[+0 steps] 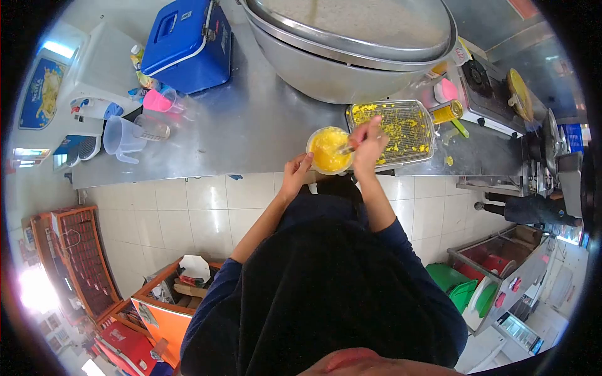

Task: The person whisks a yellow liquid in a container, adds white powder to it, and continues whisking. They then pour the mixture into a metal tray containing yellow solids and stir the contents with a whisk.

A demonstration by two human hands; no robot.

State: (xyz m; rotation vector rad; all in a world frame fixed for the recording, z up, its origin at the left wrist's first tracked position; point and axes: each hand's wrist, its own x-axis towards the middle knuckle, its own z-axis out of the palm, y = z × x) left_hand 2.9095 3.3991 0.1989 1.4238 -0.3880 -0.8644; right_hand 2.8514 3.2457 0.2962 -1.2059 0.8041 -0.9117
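Note:
A round bowl [327, 158] of yellow mixture stands near the front edge of the steel counter. My left hand [296, 175] is closed on the bowl's left rim. My right hand [370, 145] grips a utensil [348, 148] whose handle looks red and whose metal end reaches into the mixture; its exact kind is hard to make out. Just to the right, partly behind my right hand, lies a rectangular tray [407, 131] with a wire rack and scattered yellow bits.
A large covered metal pot [332, 75] stands behind the bowl. Left are a blue cooler [188, 50], a pink cup [158, 100] and a clear jug [122, 138]. Right are a yellow can [446, 113] and a stove [486, 94]. Another person [533, 210] stands far right.

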